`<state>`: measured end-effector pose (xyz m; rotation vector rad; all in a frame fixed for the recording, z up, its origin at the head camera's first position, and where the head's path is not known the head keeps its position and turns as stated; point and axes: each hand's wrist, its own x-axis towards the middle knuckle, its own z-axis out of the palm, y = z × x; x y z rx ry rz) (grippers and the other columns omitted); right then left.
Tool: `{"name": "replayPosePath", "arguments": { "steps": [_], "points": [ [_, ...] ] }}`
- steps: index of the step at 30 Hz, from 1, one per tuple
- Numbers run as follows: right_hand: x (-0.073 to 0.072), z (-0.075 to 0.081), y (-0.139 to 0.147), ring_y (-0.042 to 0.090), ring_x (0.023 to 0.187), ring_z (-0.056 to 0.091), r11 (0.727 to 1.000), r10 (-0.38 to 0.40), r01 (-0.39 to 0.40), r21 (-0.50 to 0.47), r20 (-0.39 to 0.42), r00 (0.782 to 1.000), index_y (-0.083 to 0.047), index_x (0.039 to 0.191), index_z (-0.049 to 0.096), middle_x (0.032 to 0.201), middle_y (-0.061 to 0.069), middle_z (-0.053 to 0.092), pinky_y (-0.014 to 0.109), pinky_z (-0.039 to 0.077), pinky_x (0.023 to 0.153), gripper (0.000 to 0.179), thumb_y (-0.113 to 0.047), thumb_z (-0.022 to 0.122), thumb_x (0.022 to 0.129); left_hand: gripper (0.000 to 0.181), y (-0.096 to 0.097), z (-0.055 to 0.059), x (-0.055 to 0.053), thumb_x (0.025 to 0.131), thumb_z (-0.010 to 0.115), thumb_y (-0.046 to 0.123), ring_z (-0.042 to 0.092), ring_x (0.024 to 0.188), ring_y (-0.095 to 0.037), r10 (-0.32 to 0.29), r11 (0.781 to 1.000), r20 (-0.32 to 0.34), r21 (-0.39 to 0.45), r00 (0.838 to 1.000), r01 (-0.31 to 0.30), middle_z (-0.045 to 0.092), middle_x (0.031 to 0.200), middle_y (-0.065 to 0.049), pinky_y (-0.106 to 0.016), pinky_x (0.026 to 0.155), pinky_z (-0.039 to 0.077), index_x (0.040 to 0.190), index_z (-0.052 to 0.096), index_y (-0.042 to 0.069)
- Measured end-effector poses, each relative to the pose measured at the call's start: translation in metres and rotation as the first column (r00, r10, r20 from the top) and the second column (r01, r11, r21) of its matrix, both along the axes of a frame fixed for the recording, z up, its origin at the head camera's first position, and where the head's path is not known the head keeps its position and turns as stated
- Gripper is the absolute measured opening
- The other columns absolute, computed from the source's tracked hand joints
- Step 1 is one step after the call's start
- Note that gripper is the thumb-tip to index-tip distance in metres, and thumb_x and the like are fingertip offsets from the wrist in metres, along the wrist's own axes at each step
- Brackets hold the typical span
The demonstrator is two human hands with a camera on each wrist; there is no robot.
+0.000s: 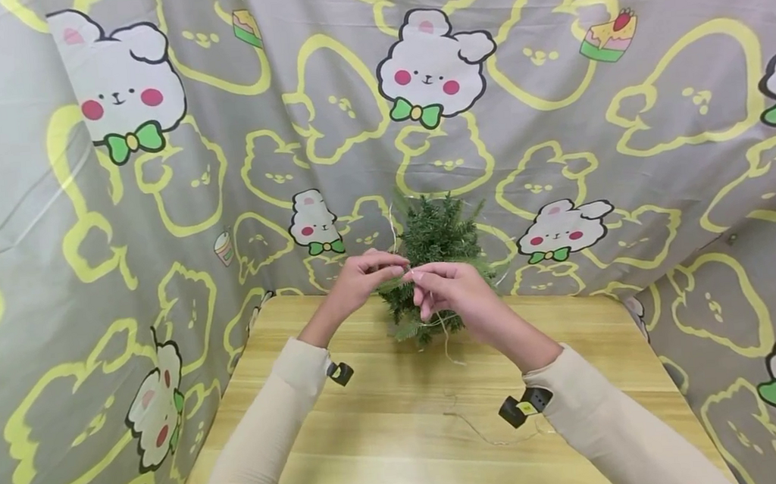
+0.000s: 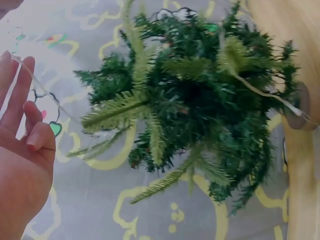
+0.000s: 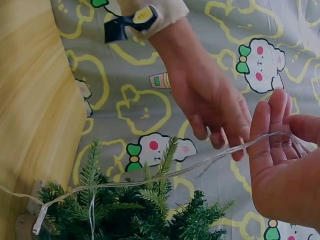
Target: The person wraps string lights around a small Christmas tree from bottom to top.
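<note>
A small artificial Christmas tree (image 1: 438, 230) with dark green needles and some lighter sprigs stands on the table. My left hand (image 1: 370, 277) and right hand (image 1: 460, 289) meet in front of it, fingertips close together. Between them runs a thin clear wire of string lights (image 3: 125, 184). In the right wrist view this wire crosses the fingers of the right hand (image 3: 280, 165), whose thumb holds it, while the left hand (image 3: 205, 95) reaches its fingertips to the wire. The left wrist view shows wire at the fingertips of the left hand (image 2: 30, 160).
More thin wire lies on the wooden table (image 1: 377, 455) near the right wrist. Behind the tree and along both sides hangs a grey curtain (image 1: 348, 85) printed with cartoon rabbits. Some wire trails over the tree's branches and past its base.
</note>
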<state>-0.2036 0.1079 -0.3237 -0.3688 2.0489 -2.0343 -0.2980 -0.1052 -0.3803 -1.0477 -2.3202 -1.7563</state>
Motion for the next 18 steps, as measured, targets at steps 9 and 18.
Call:
{"name": "replayPosePath", "arguments": {
  "steps": [9, 18],
  "points": [
    [0.001, -0.006, 0.008, 0.013, 0.062, 0.063, 0.999, 0.008, -0.008, 0.046, 0.017, 1.000, 0.003, 0.125, 0.064, 0.079, 0.003, 0.066, 0.031, 0.059, 0.070, 0.033, -0.021, 0.057, 0.104, 0.010, -0.012, -0.014, -0.003, 0.084, 0.080, 0.010, 0.049, 0.081, -0.012, 0.176, 0.978, -0.426, -0.023, 0.887, -0.205, 0.078, 0.093, 0.001, -0.026, 0.071, 0.038, 0.095, 0.080, 0.012],
    [0.016, -0.016, 0.032, 0.013, 0.058, 0.057, 0.996, 0.000, -0.005, 0.088, 0.053, 0.999, 0.003, 0.122, 0.066, 0.075, 0.003, 0.061, 0.028, 0.054, 0.063, 0.034, -0.025, 0.059, 0.103, 0.009, -0.032, -0.014, -0.007, 0.087, 0.078, 0.020, 0.048, 0.077, -0.012, 0.260, 0.902, -0.639, -0.106, 0.724, -0.417, 0.078, 0.092, 0.003, -0.026, 0.064, 0.038, 0.095, 0.080, 0.015]
  ]
}}
